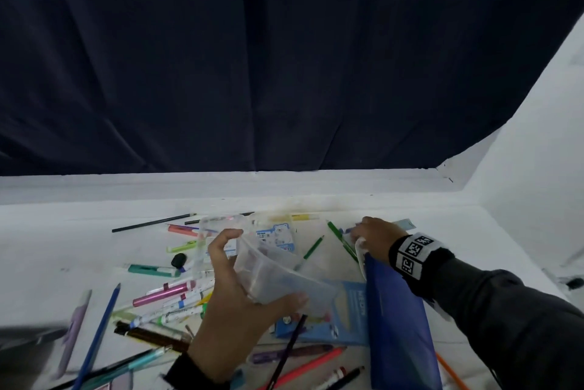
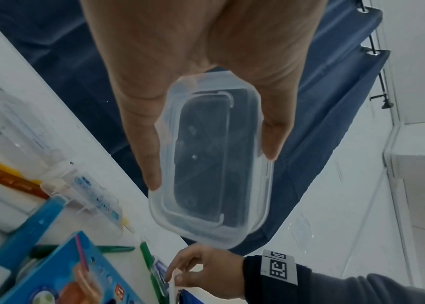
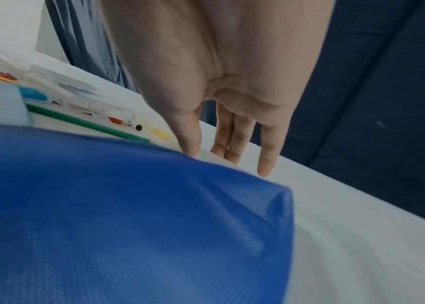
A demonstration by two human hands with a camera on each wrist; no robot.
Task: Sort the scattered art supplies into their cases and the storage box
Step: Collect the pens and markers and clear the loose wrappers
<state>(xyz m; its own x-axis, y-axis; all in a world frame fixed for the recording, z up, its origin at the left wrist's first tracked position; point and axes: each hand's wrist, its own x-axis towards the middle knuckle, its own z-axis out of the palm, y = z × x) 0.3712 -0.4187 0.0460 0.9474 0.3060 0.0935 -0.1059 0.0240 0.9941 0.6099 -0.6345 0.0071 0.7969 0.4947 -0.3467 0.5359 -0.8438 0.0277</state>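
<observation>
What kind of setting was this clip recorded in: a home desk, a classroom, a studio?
Probably a staged recording setup, not a lived-in room. A dark curtain hangs behind a white-covered table, with bare white walls alongside, and the right hand wears a coded wristband.

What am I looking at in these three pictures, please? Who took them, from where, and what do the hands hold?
No machine here: a person wears three cameras. The head view looks down at a white table strewn with pens, markers and coloured pencils. Each wrist view looks along one hand. The left hand grips an empty clear plastic box, lifted off the table. The right hand, wearing a coded wristband, has straight fingers at the far end of a blue pencil case; whether it holds anything is hidden.
</observation>
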